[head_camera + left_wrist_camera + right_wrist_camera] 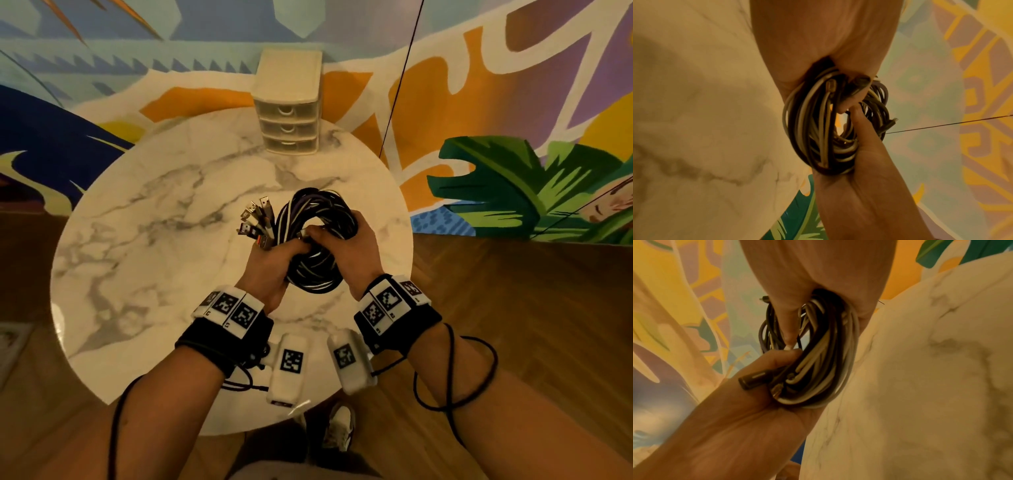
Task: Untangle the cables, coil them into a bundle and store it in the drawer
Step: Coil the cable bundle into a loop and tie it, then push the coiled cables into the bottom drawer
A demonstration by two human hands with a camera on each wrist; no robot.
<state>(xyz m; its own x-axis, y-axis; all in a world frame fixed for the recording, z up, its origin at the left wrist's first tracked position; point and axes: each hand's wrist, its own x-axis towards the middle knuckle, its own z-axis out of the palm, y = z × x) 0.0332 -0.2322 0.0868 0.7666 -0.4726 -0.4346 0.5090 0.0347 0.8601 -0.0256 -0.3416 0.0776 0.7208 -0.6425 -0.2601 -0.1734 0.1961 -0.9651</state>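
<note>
while both hands grip the coiled cable bundle point(317, 240) in the air just above the round marble surface point(144, 219), the coiling looks nearly finished and the step in hand seems to be tidying the loops before storage. the left hand point(270, 270) has its fingers curled around the near left side of the coil, where a cluster of usb plugs point(255, 219) fans out past its knuckles; the right hand point(352, 253) has its fingers wrapped over the right side, with the thumb reaching into the coil's middle. to do this well, i judge it best to keep one hand clamped on the loops so they do not spring apart, tuck the loose plugs flat against the coil, and squeeze the bundle narrow enough for a small drawer. the plugs would likely catch on the drawer edge if left splayed. the three-drawer plastic unit point(289, 106) stands at the far edge of the surface, well apart from the bundle, and all its drawers look closed, so one hand will have to let go to open one. behind the surface runs a brightly painted mural wall point(513, 102), with wooden floor point(496, 291) below and a shoe point(339, 428) visible under the near rim.
</note>
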